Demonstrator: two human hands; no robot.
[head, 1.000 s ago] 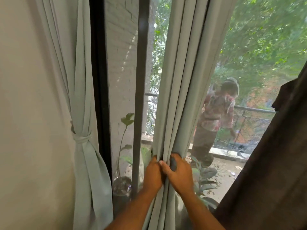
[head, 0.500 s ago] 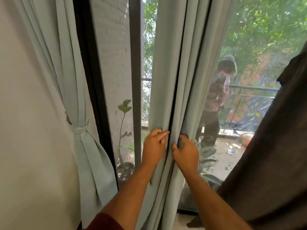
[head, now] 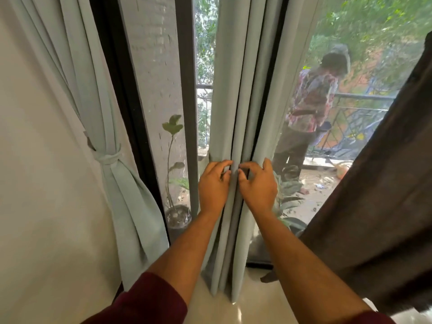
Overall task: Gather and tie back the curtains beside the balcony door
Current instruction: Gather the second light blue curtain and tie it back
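My left hand [head: 214, 187] and my right hand [head: 257, 187] sit side by side at the same height on the loose curtain [head: 236, 90], which hangs right in front of me between the dark door frame [head: 187, 90] and the glass. Each hand has its fingers curled into a fold of the cloth, pinching a pleat: the left takes the left-hand folds, the right takes the right-hand ones, and a dark gap between two pleats runs down between my fingertips. The curtain's long axis is plain vertical, from the top of the view down to the pale floor [head: 252, 300], and my grip crosses it at about the middle, so what I judge comes next is squeezing the folds in toward that gap until they make one bundle. Neither hand is nearer; they are level and almost touching. I cannot see a loose tie for this one (it may be hidden behind the cloth). The fabric is a thick, smooth, pale grey-green weave that falls in deep, rounded, even pleats, so I expect it to bunch easily but spring open if I let go. Off to my left, against the cream wall [head: 35, 183], the other curtain [head: 98, 101] is already cinched by a tie [head: 106, 157] of the same cloth, flaring out below. A dark brown drape [head: 374, 206] hangs on my right.
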